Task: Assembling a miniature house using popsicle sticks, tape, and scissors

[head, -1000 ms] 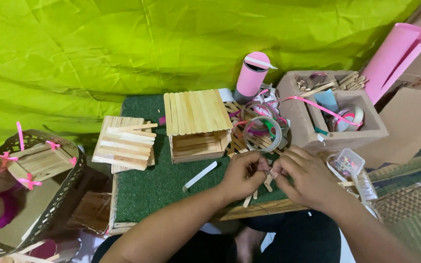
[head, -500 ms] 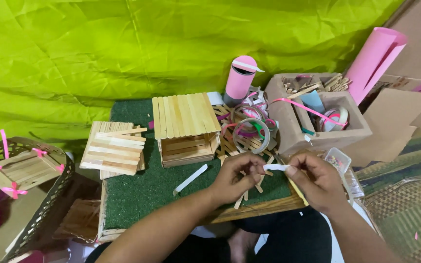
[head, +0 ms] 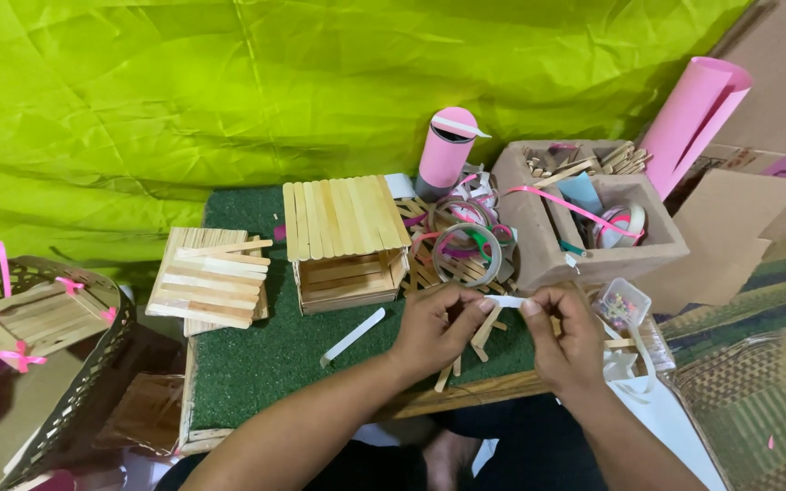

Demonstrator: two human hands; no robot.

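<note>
Fingertips of both hands pinch a short white strip (head: pixel 505 300) between them, the left hand (head: pixel 436 329) gripping its left end and the right hand (head: pixel 564 332) its right end, above the front edge of the table (head: pixel 466 393). Loose wooden sticks (head: pixel 479 336) lie just under the hands on a green turf mat (head: pixel 256 350). Farther back stands a small stick-built house (head: pixel 343 241), with tape rolls (head: pixel 468 253) and a cardboard box (head: pixel 584 214) toward the right edge. Crumpled lime-green cloth (head: pixel 229 91) covers the wall behind.

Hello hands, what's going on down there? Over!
Left hand and right hand pinch a white strip between them. Loose sticks underneath. Nothing blocking.
</note>
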